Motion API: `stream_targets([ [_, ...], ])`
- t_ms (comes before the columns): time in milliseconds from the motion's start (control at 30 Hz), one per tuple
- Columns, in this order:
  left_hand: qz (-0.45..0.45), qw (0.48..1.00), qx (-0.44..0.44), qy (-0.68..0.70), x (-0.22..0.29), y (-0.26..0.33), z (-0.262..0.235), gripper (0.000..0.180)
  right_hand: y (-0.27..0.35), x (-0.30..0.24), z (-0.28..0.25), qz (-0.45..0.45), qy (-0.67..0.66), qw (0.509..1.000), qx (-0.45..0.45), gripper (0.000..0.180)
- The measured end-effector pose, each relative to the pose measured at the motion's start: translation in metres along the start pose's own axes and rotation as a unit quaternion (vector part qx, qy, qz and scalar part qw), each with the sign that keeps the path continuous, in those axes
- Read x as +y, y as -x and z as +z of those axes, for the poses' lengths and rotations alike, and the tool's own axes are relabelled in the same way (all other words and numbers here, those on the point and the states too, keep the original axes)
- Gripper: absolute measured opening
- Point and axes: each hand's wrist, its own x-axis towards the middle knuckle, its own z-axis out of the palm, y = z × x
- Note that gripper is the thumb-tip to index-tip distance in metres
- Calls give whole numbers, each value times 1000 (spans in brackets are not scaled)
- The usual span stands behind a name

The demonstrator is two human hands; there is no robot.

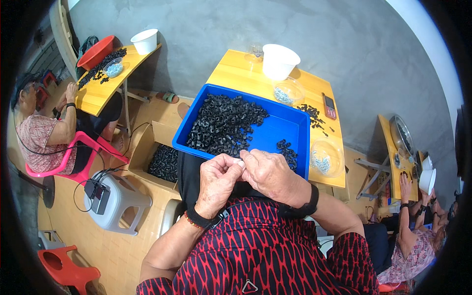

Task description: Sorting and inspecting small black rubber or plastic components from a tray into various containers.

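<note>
A blue plastic tray (285,125) sits in front of me, partly over the near edge of a yellow table (231,64). Small black clip-like parts (221,120) are heaped in its left half, and a smaller group of black parts (287,152) lies at its right. At the tray's near edge my left hand (219,179) and my right hand (275,177) meet, fingertips pinched together. Whatever they pinch is too small and too covered to name.
Right of the tray are a clear bowl (327,160) of metal pieces, loose black parts (313,115) and a phone (329,106). A white tub (280,61) stands behind. Left are a carton (157,135) of black parts and a grey stool (118,204). People work at both side tables.
</note>
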Motion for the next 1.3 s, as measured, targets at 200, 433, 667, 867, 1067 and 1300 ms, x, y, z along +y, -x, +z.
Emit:
stream_targets([
  [200,18,999,8,-35,-3,1,-3,8,1,3,3,-31,22,999,-9,27],
  [433,1,1000,9,-13,3,-3,-3,7,-3,14,0,-1,-94,995,-27,35],
  [667,170,952,246,58,22,-26,-35,8,-24,67,-16,188,-191,962,-51,24],
  [867,178,887,412,111,27,-44,-106,13,-34,99,10,211,-159,953,-145,25],
  [1067,117,854,482,158,10,-51,-149,78,-39,112,41,82,-137,971,-177,26],
  [1300,109,858,484,133,11,-51,-130,65,-44,111,40,77,-106,967,-220,21],
])
